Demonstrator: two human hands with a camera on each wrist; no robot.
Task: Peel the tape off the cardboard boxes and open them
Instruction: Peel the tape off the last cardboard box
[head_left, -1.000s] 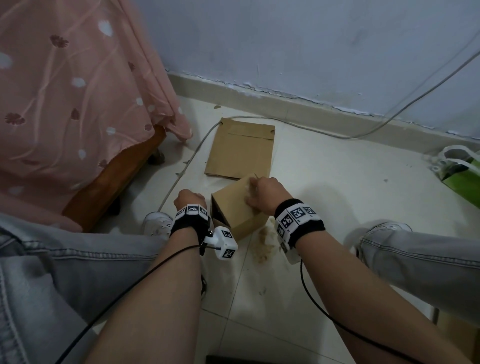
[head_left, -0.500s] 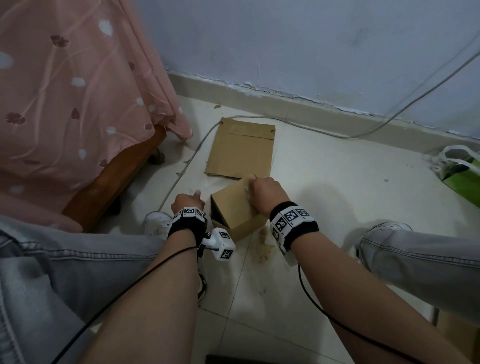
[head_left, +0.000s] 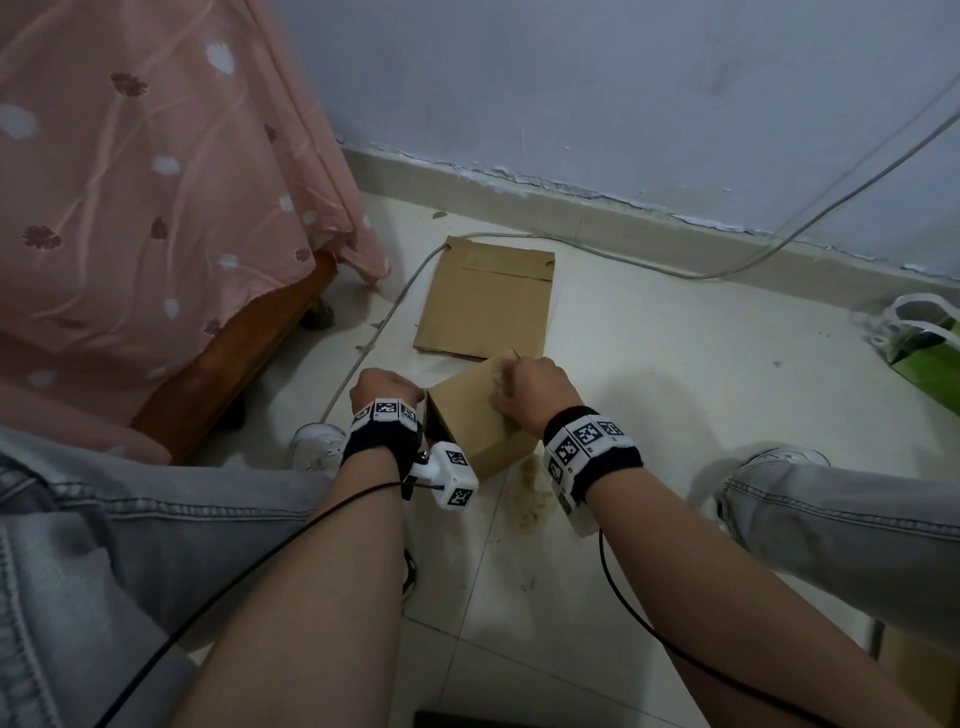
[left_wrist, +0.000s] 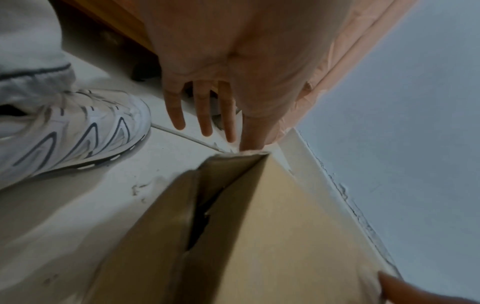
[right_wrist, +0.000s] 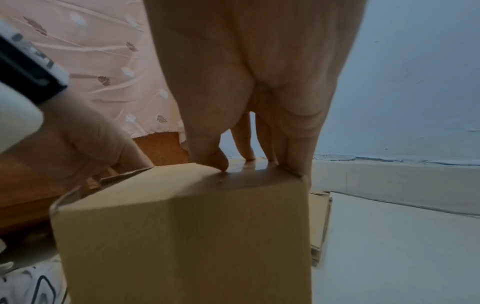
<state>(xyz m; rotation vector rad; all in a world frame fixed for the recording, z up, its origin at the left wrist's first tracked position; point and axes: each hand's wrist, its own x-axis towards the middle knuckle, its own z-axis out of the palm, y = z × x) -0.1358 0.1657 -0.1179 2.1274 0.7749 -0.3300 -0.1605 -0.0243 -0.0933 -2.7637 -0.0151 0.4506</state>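
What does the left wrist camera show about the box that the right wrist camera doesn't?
Only the left wrist view shows the box's open side seam, a dark torn gap between its flaps, and the left hand's straight fingers by the box's far corner. Only the right wrist view shows the right hand with thumb and fingers on the box's top edge, and the flattened cardboard behind. Both show the box, the white shoe and the wall.

A pink floral bedsheet (head_left: 156, 182) drapes over a wooden bed frame (head_left: 228, 364). A grey cable (head_left: 649, 265) runs along the tiled floor (head_left: 675, 374). A green bag (head_left: 924, 343) sits near the wall (head_left: 623, 78).
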